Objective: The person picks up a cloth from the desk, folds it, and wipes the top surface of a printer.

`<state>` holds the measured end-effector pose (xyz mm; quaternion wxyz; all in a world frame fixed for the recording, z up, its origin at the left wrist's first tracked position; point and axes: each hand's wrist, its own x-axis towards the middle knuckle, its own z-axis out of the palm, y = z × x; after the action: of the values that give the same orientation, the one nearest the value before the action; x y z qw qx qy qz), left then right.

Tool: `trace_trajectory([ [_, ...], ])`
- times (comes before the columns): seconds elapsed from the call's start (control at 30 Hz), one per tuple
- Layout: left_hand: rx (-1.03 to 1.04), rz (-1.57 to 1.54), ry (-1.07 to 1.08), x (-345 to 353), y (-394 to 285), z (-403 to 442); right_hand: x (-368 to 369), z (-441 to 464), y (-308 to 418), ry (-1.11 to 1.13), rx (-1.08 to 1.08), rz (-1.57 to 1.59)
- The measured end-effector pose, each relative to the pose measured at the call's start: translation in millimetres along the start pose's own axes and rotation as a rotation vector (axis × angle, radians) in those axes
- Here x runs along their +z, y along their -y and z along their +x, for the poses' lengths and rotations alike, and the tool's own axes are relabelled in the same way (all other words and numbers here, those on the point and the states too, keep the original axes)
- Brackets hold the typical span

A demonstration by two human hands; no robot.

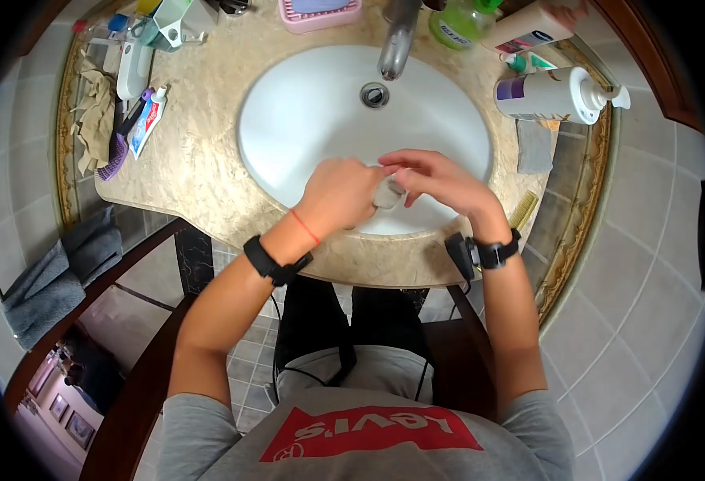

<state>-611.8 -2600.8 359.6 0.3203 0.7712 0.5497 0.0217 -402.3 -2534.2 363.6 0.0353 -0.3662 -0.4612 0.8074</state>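
My left hand (340,192) is closed around a small whitish, translucent object (387,195), low over the near part of the white sink basin (280,120). The object's exact kind is not clear, since my fingers cover part of it. My right hand (441,180) is close beside it on the right. Its fingers are bent and apart, with the fingertips at or just above the object; whether they grip it cannot be made out. Above the basin, the metal faucet (401,40) points toward the drain (374,95).
A toothpaste tube (148,120) and a purple hairbrush (114,152) lie on the left counter. A pink soap dish (320,18) and a green soap bottle (458,26) are at the back. Right are a white pump bottle (553,94), a grey cloth (534,147) and a comb (522,210).
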Motion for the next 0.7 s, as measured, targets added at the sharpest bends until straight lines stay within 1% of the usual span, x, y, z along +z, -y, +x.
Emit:
trace_trajectory([
  [0.07, 0.085, 0.043, -0.009, 2, 0, 15, -5, 12, 11, 0.168, 0.089, -0.155],
  [0.1, 0.12, 0.043, -0.007, 0, -1, 22, -9, 21, 11, 0.242, 0.13, -0.152],
  [0.2, 0.236, 0.113, -0.001, 2, 4, 34, -24, 39, 3, 0.435, 0.279, 0.063],
  [0.23, 0.277, 0.148, 0.002, 4, 6, 36, -24, 42, 1, 0.405, 0.281, 0.123],
  [0.33, 0.333, 0.231, -0.185, 9, 13, 33, -19, 52, -4, 0.322, 0.334, 0.098],
  [0.43, 0.298, 0.367, -0.209, 14, 16, 31, -16, 59, -18, 0.267, 0.306, 0.158],
  [0.53, 0.223, 0.4, -0.164, 24, 16, 31, -11, 57, -15, 0.184, 0.334, 0.058],
  [0.63, 0.068, 0.408, -0.153, 21, 18, 41, -9, 65, -28, 0.045, 0.416, -0.151],
  [0.7, 0.061, 0.376, -0.053, 24, 21, 51, -3, 71, -49, -0.093, 0.158, -0.517],
])
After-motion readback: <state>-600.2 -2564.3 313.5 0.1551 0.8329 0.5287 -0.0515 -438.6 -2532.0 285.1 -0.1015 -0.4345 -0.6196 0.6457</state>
